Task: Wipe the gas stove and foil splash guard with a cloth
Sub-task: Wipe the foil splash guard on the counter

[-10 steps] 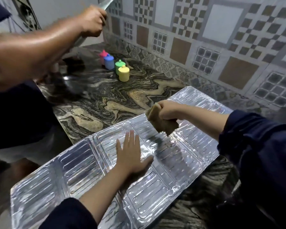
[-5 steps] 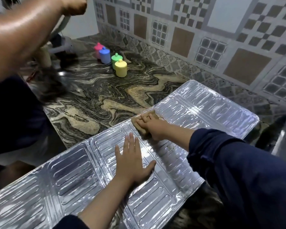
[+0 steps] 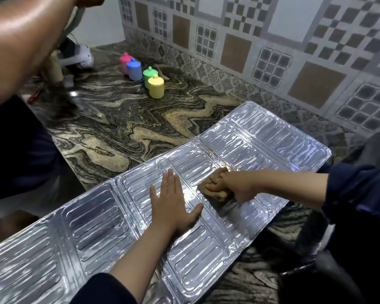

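The silver foil splash guard (image 3: 261, 137) lies flat across the marble counter (image 3: 119, 126), unfolded into several ribbed panels. My left hand (image 3: 173, 205) rests palm down on a middle panel, fingers spread, holding it still. My right hand (image 3: 233, 185) is closed around a brown cloth (image 3: 215, 189) and presses it onto the foil just right of my left hand. The gas stove does not show.
Pink, blue, green and yellow small lidded jars (image 3: 155, 86) stand near the tiled wall (image 3: 272, 51). Another person's forearm (image 3: 24, 40) reaches across the upper left above a white appliance (image 3: 79, 55). A dark object sits at the right edge (image 3: 377, 150).
My right hand came down from above the foil, pressed the cloth on it, then slid toward me and to the right. My left hand stayed in place. The other person's arm rose higher.
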`<action>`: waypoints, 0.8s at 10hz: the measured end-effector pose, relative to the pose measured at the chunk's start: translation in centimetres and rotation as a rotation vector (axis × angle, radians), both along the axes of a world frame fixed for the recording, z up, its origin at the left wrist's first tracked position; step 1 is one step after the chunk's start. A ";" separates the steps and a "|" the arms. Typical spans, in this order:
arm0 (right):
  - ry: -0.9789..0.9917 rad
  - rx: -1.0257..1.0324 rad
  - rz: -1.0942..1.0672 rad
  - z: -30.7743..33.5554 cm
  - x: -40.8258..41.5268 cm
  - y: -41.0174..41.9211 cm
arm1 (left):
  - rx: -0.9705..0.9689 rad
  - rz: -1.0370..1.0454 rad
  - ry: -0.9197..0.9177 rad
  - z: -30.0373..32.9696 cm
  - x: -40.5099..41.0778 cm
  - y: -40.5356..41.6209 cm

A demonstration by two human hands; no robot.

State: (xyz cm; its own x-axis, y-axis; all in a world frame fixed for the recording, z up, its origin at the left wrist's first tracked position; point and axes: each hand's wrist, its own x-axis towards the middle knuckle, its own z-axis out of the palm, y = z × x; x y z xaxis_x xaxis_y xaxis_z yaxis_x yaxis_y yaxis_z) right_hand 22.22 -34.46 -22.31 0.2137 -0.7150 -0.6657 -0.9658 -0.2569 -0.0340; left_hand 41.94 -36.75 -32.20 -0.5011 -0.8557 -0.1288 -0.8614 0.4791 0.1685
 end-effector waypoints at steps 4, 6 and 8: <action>0.186 0.332 -0.001 2.8 0.5 4.9 | 0.013 -0.007 -0.008 0.5 0.2 0.1; 0.148 0.478 -0.099 3.3 0.6 5.5 | 0.015 -0.016 -0.011 0.7 0.1 0.2; 0.002 0.453 -0.279 6.8 0.6 2.7 | 0.024 -0.029 -0.033 0.5 0.2 0.0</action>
